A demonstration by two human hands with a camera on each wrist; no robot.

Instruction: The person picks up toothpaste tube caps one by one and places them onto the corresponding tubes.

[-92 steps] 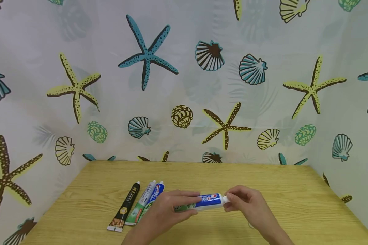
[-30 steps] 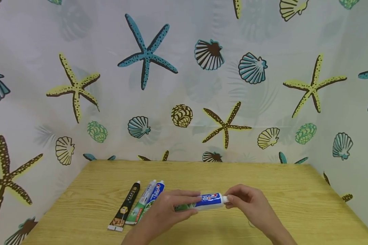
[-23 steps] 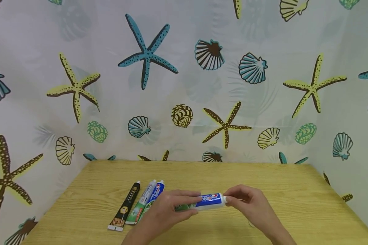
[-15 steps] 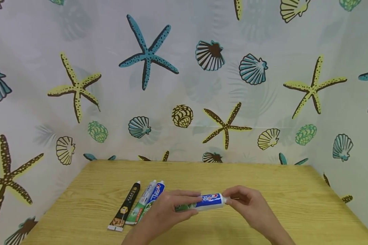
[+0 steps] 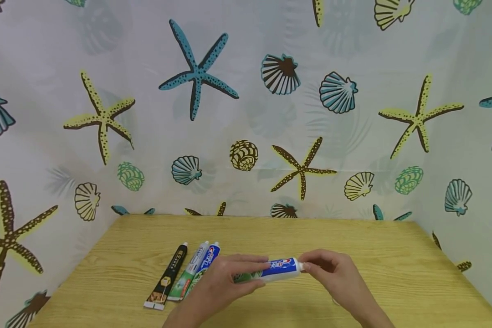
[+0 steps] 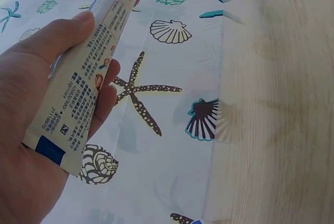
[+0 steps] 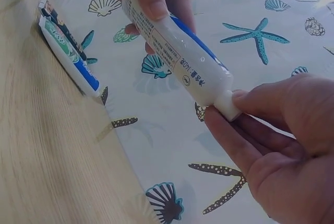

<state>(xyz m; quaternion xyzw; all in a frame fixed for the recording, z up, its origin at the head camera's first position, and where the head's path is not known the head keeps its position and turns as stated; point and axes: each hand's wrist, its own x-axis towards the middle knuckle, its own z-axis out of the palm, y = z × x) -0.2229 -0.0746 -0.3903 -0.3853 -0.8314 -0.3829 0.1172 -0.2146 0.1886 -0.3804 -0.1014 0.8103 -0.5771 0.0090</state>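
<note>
A blue, white and green toothpaste tube (image 5: 280,269) is held sideways above the table, its neck end to the right. My left hand (image 5: 225,280) grips its body, thumb on one face and fingers on the other. The printed white back (image 6: 78,98) of the tube faces the left wrist camera. With thumb and fingers, my right hand (image 5: 332,278) pinches the white cap (image 7: 226,105) at the end of the tube. The cap sits at the tube's neck and is partly hidden by the fingertips.
Left of my left hand, a black toothpaste tube (image 5: 168,275), a silver and green tube (image 5: 190,271) and a blue tube (image 5: 208,259) lie side by side on the wooden table (image 5: 106,273). A patterned cloth (image 5: 246,114) with starfish and shells rises behind the table and at both sides.
My right fingers shift a little around the cap, turning at the neck. The left hand keeps the tube in nearly the same place; the other tubes lie still.
</note>
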